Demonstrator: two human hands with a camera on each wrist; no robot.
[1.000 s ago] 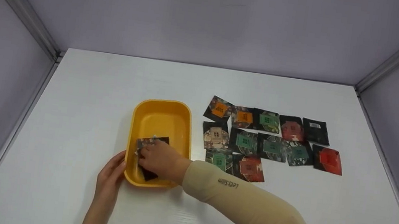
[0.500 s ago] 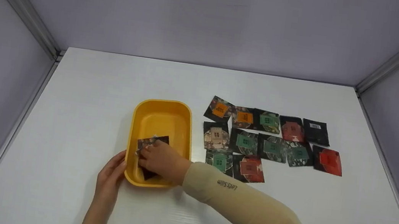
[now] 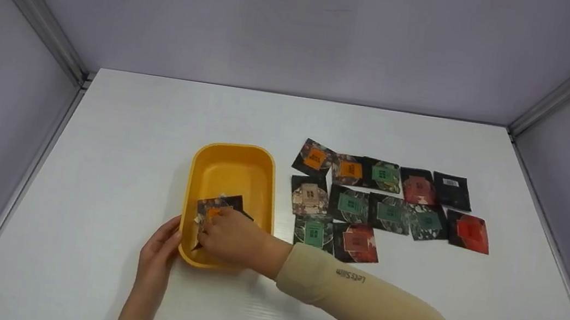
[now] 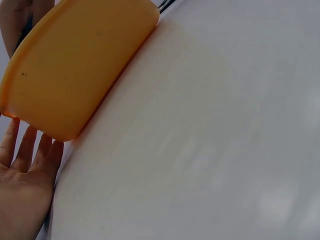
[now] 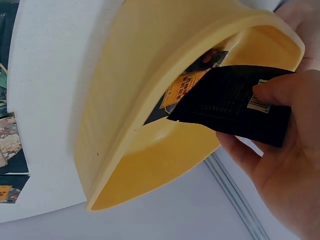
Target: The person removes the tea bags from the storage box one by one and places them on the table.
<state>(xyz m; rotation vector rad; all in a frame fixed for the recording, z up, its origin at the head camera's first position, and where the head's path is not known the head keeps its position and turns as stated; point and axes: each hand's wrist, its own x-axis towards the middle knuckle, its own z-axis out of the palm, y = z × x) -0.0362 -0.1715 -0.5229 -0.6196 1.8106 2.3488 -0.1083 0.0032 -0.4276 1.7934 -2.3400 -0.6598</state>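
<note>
My right hand point(image 3: 236, 239) reaches into the yellow plastic tub point(image 3: 232, 172) in the head view. In the right wrist view, its thumb and fingers pinch a flat black sachet point(image 5: 220, 102) near the barcode on its back. Behind that sachet, another with an orange label point(image 5: 182, 89) lies inside the tub. My left hand point(image 3: 157, 253) is at the tub's near left side. The left wrist view shows its fingers point(image 4: 44, 145) extended, with the fingertips right at the tub's outer wall.
Right of the tub, several square sachets lie in uneven rows on the white table point(image 3: 113, 170). Some bear green labels point(image 3: 351, 203), others red point(image 3: 469, 231) or orange point(image 3: 315, 158). One sachet point(image 3: 451, 191) lies barcode side up. Grey walls point(image 3: 301, 35) enclose the table.
My right hand and forearm have shifted slightly right, the pinched sachet turning with the hand. More of the orange-labelled sachet shows in the tub. My left hand stays put.
</note>
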